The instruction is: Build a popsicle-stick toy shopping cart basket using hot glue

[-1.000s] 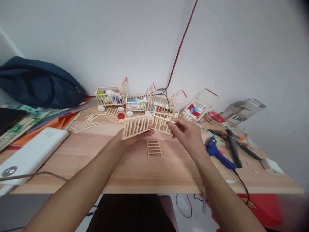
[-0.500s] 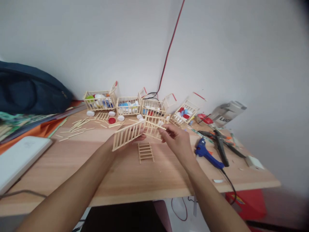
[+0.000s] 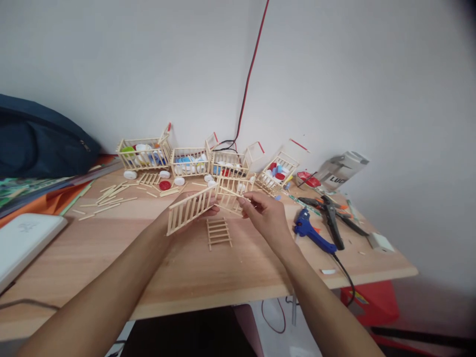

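My left hand [image 3: 186, 214] is closed on a long fence-like panel of wooden sticks [image 3: 190, 209], holding it upright and tilted above the wooden table [image 3: 230, 267]. My right hand [image 3: 265, 215] pinches a second stick panel [image 3: 229, 194], which meets the first at its right end. A smaller ladder-like stick panel [image 3: 218, 232] lies flat on the table just below both hands.
Several stick carts holding coloured bottle caps [image 3: 193, 161] line the wall. Loose sticks [image 3: 107, 198] lie at the left. A blue glue gun [image 3: 310, 230], pliers [image 3: 330, 218] and a white box [image 3: 377, 242] sit at the right. A white device [image 3: 22, 240] and dark bag [image 3: 40, 139] are left.
The view has swung to the right and the table's things have slid left in the picture. Both hands keep hold of the two panels, close together as before.
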Demonstrator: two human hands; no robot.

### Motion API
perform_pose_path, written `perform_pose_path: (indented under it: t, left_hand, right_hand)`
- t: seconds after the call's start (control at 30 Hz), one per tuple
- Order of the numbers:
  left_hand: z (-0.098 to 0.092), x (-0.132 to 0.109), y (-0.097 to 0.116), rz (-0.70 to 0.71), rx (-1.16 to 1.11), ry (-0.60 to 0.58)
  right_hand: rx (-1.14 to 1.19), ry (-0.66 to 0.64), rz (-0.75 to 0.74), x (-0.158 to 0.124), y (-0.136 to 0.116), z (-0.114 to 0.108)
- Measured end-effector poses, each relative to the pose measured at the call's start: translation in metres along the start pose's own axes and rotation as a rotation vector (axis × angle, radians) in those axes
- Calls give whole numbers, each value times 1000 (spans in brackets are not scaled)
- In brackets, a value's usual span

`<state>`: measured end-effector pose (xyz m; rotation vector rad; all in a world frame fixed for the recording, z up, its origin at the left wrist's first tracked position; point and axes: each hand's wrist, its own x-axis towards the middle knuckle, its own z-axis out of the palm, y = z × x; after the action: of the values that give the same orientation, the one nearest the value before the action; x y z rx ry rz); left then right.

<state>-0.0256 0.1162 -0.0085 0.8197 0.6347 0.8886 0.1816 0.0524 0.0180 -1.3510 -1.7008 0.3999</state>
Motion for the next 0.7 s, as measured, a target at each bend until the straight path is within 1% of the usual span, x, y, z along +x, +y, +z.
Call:
perform_pose_path:
  t: [0.2, 0.37, 0.53, 0.7]
  left_hand:
    - [0, -2, 1, 18, -25, 11]
    - [2, -4, 3, 35, -36, -15]
    - [-3, -2, 0, 28, -46, -38]
    - [-3, 0, -3, 54, 9, -26]
  right_hand:
    - [-2, 15, 5, 2, 0, 2]
    - [-1, 5, 0, 2, -2, 3]
    - [-6, 3, 3, 1, -4, 2]
    - [-5, -9, -7, 2, 0, 2]
